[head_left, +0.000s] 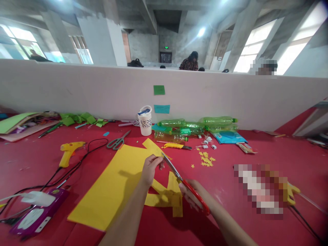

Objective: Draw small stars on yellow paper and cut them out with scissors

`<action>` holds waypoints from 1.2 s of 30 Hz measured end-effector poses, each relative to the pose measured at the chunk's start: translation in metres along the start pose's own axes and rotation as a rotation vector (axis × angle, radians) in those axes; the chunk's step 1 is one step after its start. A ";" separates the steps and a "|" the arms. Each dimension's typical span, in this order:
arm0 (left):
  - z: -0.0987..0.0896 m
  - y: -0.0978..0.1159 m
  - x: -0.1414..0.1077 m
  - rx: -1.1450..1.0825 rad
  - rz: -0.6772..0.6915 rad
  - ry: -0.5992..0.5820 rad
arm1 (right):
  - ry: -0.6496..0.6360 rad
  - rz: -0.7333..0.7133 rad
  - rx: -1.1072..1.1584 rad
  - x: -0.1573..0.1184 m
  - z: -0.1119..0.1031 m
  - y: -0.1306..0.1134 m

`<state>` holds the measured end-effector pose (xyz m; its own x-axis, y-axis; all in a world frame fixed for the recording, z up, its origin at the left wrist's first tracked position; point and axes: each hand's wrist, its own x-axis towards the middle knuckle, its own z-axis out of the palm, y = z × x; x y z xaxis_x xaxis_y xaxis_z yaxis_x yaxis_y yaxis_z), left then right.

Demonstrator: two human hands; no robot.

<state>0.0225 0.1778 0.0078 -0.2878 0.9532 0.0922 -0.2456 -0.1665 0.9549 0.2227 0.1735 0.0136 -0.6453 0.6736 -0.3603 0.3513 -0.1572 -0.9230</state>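
Note:
My right hand (192, 194) is wrapped around the red handles of a pair of scissors (188, 186), whose blades point up and left. Close to the blade tips, my left hand (151, 168) is closed in a pinch; whatever sits between its fingertips is too small to make out. Beneath and left of my left arm lies a large yellow sheet of paper (107, 191). Cut yellow paper strips (176, 201) overlap under my hands, and another yellow strip (151, 146) lies just beyond them. Small yellow stars (205, 159) are heaped to the right of the blades.
A yellow glue gun (69, 152), purple power strip (41, 213) and grey-handled scissors (118, 141) lie left. Behind my hands are a yellow utility knife (176, 146), white cup (145, 123) and green plastic bottles (192, 127). Another glue gun (291, 193) lies right. A white partition (102, 89) closes the back.

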 end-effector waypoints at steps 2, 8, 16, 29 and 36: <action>-0.001 0.001 0.000 -0.008 0.007 -0.010 | 0.005 -0.004 -0.003 -0.001 0.000 -0.001; -0.001 0.004 0.000 -0.066 0.039 -0.016 | -0.004 -0.008 -0.028 -0.002 -0.004 -0.004; -0.003 0.006 0.001 -0.054 0.014 -0.007 | -0.067 -0.073 -0.059 0.000 -0.011 0.005; -0.017 0.009 0.003 0.019 -0.037 -0.132 | -0.067 -0.047 -0.102 -0.004 -0.021 0.005; -0.011 0.009 0.002 0.034 -0.067 -0.125 | -0.018 -0.039 -0.068 0.000 -0.016 0.008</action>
<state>0.0093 0.1759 0.0130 -0.1538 0.9863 0.0604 -0.2285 -0.0949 0.9689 0.2367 0.1838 0.0087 -0.6711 0.6652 -0.3274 0.3709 -0.0812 -0.9251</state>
